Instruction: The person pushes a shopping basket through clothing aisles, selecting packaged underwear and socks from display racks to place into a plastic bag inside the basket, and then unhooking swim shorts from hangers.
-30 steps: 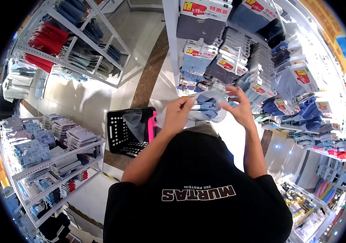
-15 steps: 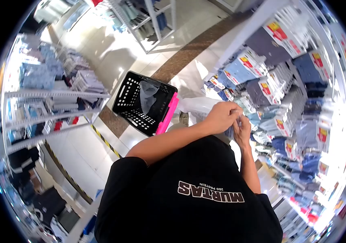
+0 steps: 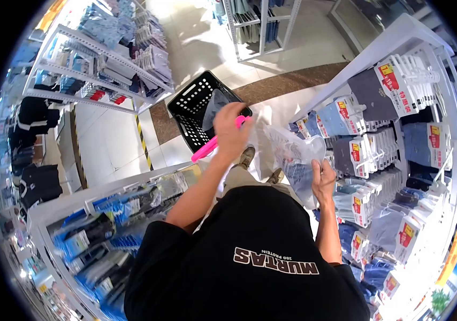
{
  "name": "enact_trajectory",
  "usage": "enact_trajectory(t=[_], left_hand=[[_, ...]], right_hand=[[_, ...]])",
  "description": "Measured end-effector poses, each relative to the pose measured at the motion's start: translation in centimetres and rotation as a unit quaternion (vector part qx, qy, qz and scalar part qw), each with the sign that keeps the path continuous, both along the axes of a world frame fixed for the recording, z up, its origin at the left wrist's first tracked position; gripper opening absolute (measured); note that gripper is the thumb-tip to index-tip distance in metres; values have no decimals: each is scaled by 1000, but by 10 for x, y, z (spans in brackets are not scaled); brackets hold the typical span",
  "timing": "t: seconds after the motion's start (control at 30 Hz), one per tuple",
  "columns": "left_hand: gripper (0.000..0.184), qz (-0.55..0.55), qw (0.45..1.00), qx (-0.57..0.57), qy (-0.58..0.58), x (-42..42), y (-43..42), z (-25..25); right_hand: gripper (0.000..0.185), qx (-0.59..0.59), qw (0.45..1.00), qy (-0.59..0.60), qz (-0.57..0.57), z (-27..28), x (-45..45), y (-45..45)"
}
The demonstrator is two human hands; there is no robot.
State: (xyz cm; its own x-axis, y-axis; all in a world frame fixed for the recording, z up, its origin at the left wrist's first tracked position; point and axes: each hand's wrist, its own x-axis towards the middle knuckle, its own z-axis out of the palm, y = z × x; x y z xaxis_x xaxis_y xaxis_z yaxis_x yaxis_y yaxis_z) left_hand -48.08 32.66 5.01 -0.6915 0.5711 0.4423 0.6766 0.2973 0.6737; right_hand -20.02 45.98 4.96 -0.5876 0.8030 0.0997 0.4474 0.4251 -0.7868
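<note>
Right-hand fingers (image 3: 317,170) pinching a translucent white plastic bag (image 3: 295,152), left hand (image 3: 231,134) over the bright-pink handle (image 3: 205,148) on a black perforated plastic basket (image 3: 190,101), can't tell if it's gripping.

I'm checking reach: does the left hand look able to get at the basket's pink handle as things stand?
Probably yes: the left hand overlaps the pink handle in view, with nothing visible between them, while the plastic bag is in the right hand. Contact is unclear.
</note>
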Motion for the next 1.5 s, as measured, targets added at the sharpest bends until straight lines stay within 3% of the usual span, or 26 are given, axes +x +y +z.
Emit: enact_trajectory(t=[0.03,0.23,0.33,0.53,0.77,1.03,1.17,1.3,1.5], left_hand=[[45,32,999,-10,6,-9,-14,-9],[41,94,938,-328,-70,13,-103,-31],[35,105,951,-269,-110,34,-109,-37],[28,115,932,-317,-130,97,-117,-36],[22,115,909,-390,-94,156,-161,-35],[17,167,919,-353,-53,225,-255,-46],[25,168,929,-324,-58,264,-296,-53],[13,160,957,-242,6,304,-316,-55],[14,152,958,-244,5,344,-334,-57]], right_hand=[[37,4,1000,-5,14,2,3,6],[39,0,997,38,66,-4,10,36],[38,-24,994,87,60,-20,13,49],[33,-49,991,117,43,-2,23,55],[30,-68,983,136,102,6,9,38],[32,-81,974,69,200,13,15,-21],[32,-112,953,99,265,4,21,-59],[35,-54,941,30,334,-10,27,-88],[30,-50,895,-72,438,-50,12,-146]])
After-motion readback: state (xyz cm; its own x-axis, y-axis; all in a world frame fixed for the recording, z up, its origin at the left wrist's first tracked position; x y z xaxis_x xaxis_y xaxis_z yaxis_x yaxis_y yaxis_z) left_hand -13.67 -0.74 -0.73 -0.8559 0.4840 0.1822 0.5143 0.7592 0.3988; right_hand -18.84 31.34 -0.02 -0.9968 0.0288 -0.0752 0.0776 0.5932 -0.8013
